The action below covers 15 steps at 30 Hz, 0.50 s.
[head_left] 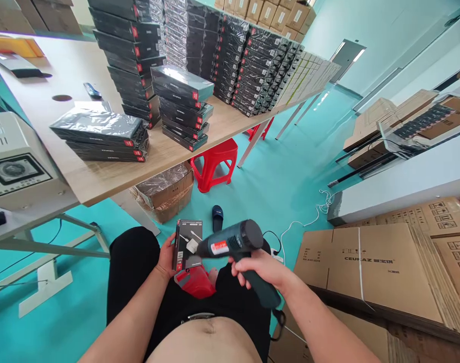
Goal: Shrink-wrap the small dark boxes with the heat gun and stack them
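A dark heat gun (230,243) with a red and white label is gripped in my right hand (252,267), its fingers wrapped round the handle. Its nozzle points left at a small black box (190,232), printed with a white charger and cables. My left hand (168,257) holds that box upright by its left edge, above my lap. The nozzle tip overlaps the box in view; I cannot tell whether they touch. A cord hangs from the bottom of the heat gun's handle.
On the wooden table (97,184) stand a low stack of wrapped boxes (97,126), another stack (182,106) and tall rows behind. A beige machine (18,161) is at left. Red stools (217,161) and a carton (165,191) sit under the table; flattened cartons (366,272) lie at right.
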Available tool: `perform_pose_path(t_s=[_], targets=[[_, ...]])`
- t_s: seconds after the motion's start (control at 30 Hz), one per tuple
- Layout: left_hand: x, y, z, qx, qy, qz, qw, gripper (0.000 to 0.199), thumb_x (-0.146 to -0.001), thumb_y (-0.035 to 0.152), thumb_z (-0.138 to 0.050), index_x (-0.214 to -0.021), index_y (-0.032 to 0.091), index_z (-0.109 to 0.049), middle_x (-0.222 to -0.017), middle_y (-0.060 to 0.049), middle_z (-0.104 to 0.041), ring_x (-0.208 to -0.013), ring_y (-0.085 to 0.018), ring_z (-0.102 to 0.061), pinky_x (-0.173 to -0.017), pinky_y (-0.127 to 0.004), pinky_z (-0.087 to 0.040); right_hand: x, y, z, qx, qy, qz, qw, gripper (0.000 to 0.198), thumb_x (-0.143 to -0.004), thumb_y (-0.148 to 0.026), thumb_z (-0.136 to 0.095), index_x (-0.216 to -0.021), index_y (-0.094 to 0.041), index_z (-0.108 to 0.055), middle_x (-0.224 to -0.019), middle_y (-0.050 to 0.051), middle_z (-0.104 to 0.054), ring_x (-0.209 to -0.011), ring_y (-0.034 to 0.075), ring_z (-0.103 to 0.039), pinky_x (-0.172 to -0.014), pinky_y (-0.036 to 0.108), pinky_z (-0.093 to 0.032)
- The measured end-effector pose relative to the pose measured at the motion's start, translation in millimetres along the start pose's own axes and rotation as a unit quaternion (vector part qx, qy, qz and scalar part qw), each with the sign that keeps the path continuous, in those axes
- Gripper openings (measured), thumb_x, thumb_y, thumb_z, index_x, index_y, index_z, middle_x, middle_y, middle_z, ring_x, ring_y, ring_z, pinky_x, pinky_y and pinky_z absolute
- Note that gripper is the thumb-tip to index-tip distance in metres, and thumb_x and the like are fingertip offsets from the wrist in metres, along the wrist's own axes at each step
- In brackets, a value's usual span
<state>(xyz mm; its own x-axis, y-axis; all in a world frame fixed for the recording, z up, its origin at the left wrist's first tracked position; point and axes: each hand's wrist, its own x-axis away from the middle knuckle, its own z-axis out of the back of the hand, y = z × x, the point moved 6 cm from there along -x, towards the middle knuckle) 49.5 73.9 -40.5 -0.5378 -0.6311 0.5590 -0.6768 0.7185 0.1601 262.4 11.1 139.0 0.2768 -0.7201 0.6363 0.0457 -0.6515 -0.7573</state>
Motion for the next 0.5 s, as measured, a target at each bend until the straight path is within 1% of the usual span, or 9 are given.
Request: perform_pose_path(t_s=[0.07,0.1,0.17,0.23,0.27,0.3,0.37,0.43,0.5], targets=[[0,-3,1,-0.007,0.001,0.020,1.000,0.046,-0.084,0.045,-0.054,-0.112,0.009,-0.064,-0.088,-0.015,-0.073,-0.090,-0.033,-0.070,-0.081,-0.046,-0.054,-7,-11,-6,-0.042,0.046,0.038,0.997,0.028,-0.071,-0.026,-0.064,-0.096,-0.013,-0.065,-0.076,0.004,-0.068,-0.057,0.013,-0.061,-0.049,0.024,-0.048],[0,-4,1,-0.011,0.000,0.029,1.000,0.046,-0.084,0.045,-0.054,-0.110,0.009,-0.064,-0.088,-0.015,-0.073,-0.091,-0.033,-0.069,-0.081,-0.046,-0.054,-9,-15,-11,-0.053,0.044,0.046,0.997,0.028,-0.071,-0.026,-0.064,-0.096,-0.014,-0.065,-0.077,0.004,-0.068,-0.058,0.013,-0.062,-0.050,0.024,-0.048],[0,-4,2,-0.015,0.002,0.036,0.999,0.045,-0.084,0.045,-0.054,-0.108,0.009,-0.065,-0.086,-0.014,-0.073,-0.090,-0.034,-0.069,-0.082,-0.047,-0.053,-9,-17,-24,-0.034,-0.009,0.034,0.999,0.026,-0.070,-0.026,-0.065,-0.094,-0.014,-0.067,-0.076,0.004,-0.068,-0.057,0.013,-0.062,-0.050,0.024,-0.048],[1,-3,2,-0.010,0.004,0.023,1.000,0.044,-0.084,0.044,-0.054,-0.109,0.009,-0.065,-0.086,-0.014,-0.074,-0.091,-0.034,-0.069,-0.084,-0.048,-0.052,-1,-12,-37,0.029,-0.094,0.003,0.995,0.020,-0.068,-0.024,-0.067,-0.085,-0.013,-0.069,-0.070,0.004,-0.068,-0.053,0.013,-0.060,-0.049,0.024,-0.047],[1,-2,2,-0.005,0.004,0.014,1.000,0.044,-0.085,0.044,-0.053,-0.110,0.009,-0.065,-0.088,-0.015,-0.074,-0.092,-0.034,-0.069,-0.085,-0.048,-0.052,4,-9,-41,0.061,-0.125,-0.011,0.990,0.017,-0.066,-0.022,-0.068,-0.081,-0.013,-0.069,-0.065,0.003,-0.067,-0.052,0.014,-0.059,-0.048,0.024,-0.047],[1,-1,2,-0.001,0.001,0.007,1.000,0.045,-0.085,0.044,-0.053,-0.111,0.009,-0.064,-0.089,-0.015,-0.073,-0.093,-0.034,-0.069,-0.085,-0.047,-0.052,7,-6,-43,0.082,-0.140,-0.018,0.987,0.016,-0.065,-0.022,-0.069,-0.078,-0.013,-0.070,-0.062,0.002,-0.066,-0.051,0.014,-0.059,-0.048,0.024,-0.047],[2,-2,0,-0.001,-0.010,0.011,1.000,0.047,-0.085,0.045,-0.052,-0.113,0.009,-0.064,-0.092,-0.016,-0.073,-0.093,-0.034,-0.069,-0.085,-0.047,-0.052,7,-7,-41,0.072,-0.118,-0.010,0.990,0.018,-0.066,-0.021,-0.068,-0.082,-0.013,-0.070,-0.063,0.002,-0.066,-0.052,0.014,-0.060,-0.049,0.025,-0.048],[3,-4,-1,-0.009,-0.018,0.028,0.999,0.048,-0.085,0.046,-0.052,-0.112,0.009,-0.064,-0.091,-0.015,-0.073,-0.092,-0.034,-0.069,-0.083,-0.047,-0.053,-2,-15,-34,0.008,-0.054,0.017,0.998,0.024,-0.069,-0.023,-0.066,-0.091,-0.014,-0.069,-0.071,0.003,-0.068,-0.056,0.014,-0.061,-0.050,0.025,-0.049],[4,-5,-1,-0.015,-0.027,0.043,0.999,0.048,-0.086,0.046,-0.050,-0.113,0.009,-0.064,-0.089,-0.014,-0.074,-0.091,-0.033,-0.069,-0.082,-0.047,-0.053,-14,-27,-24,-0.054,0.014,0.050,0.997,0.027,-0.071,-0.025,-0.064,-0.096,-0.015,-0.067,-0.076,0.004,-0.068,-0.058,0.014,-0.062,-0.049,0.025,-0.050]])
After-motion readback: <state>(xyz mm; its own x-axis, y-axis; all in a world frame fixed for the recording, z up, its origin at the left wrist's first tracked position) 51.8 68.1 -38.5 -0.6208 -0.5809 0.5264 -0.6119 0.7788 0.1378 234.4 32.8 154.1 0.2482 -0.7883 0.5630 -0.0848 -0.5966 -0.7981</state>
